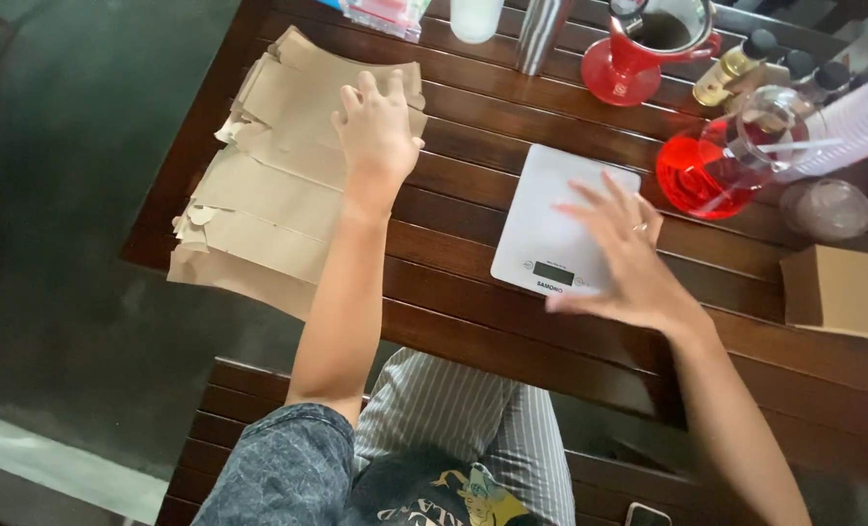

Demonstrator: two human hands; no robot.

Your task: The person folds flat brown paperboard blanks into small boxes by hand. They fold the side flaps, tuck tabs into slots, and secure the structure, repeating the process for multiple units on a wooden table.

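Observation:
My left hand [377, 131] lies flat, fingers spread, on a stack of brown paper bags [268, 195] spread over the left end of the dark slatted wooden table [473, 321]. My right hand [621, 255] hovers open over the near right corner of a flat white digital kitchen scale [551, 209] in the middle of the table. It is a little blurred and holds nothing. A ring shows on one finger.
Behind the scale stand a red funnel-shaped dripper [648, 49], a glass carafe with a red base [721, 161], small bottles [731, 68], a metal cylinder [539, 34] and a white cup [475, 18]. A brown cardboard box [843, 290] sits at the right edge. A bench lies under me.

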